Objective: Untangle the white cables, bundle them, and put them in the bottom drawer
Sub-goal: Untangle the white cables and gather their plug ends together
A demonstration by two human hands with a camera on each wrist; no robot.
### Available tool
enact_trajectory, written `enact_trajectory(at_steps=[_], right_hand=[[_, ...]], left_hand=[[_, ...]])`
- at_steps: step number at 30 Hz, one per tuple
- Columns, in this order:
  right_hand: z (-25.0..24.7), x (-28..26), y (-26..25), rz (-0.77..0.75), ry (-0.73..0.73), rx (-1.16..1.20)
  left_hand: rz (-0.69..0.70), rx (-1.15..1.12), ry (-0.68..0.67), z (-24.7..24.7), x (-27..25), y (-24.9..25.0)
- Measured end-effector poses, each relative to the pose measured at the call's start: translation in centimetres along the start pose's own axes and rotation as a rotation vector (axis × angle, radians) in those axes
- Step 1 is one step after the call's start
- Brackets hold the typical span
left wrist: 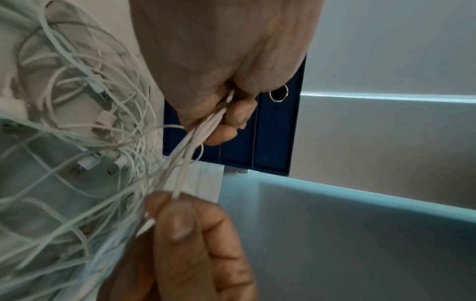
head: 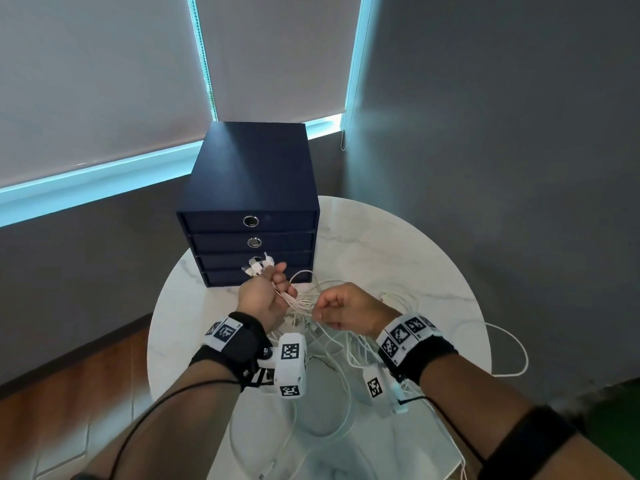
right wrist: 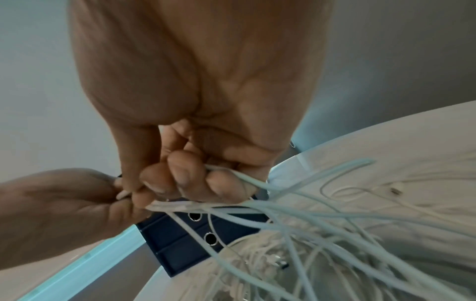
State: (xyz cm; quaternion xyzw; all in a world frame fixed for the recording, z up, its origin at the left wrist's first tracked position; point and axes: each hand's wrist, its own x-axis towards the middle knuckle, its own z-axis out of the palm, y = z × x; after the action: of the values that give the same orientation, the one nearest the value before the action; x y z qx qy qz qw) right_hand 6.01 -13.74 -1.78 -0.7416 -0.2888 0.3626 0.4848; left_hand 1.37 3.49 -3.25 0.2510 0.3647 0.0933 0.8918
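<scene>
Broadly, the room is a dim corner with grey walls and drawn roller blinds (head: 104, 81) edged in cyan light. A round white marble table (head: 398, 244) stands in it, carrying a navy drawer unit (head: 249, 202) of four drawers, all closed; the bottom drawer (head: 225, 277) sits low behind the raised left hand (head: 263, 296).

Most of the white cables (head: 329, 344) lie in a loose tangle on the table between the forearms, and one long loop (head: 516, 355) hangs past the right rim. The left grip is curled round a gathered group of strands, their plug ends (head: 258, 266) sticking up above the fist. The right hand (head: 346, 310) is fisted too, its grip pinching the same strands a little further along, so a short taut run spans the two hands.

The likely trouble is a knot tightening: pulling the gathered strands while the heap below is crossed would cinch it. The overhanging loop could also drag cable off the table, and the smooth marble would do little to stop it.
</scene>
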Motion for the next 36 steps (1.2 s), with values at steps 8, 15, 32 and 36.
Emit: enact_trajectory(at_steps=[8, 15, 32, 36], right_hand=[[-3.4, -1.5, 4.2, 0.158, 0.125, -0.094], [-10.8, -4.2, 7.7, 0.292, 0.541, -0.36], [-1.7, -0.1, -4.6, -0.03, 0.066, 0.691], [-3.5, -0.3, -5.1, -0.097, 0.061, 0.878]], left_hand=[[0.117, 0.132, -0.045, -0.9, -0.6, 0.2], [0.198, 0.1, -0.078, -1.9, -0.4, 2.7], [0.383, 0.561, -0.402, 1.4, -3.3, -0.7], [0.303, 0.554, -0.448, -0.2, -3.0, -0.9]])
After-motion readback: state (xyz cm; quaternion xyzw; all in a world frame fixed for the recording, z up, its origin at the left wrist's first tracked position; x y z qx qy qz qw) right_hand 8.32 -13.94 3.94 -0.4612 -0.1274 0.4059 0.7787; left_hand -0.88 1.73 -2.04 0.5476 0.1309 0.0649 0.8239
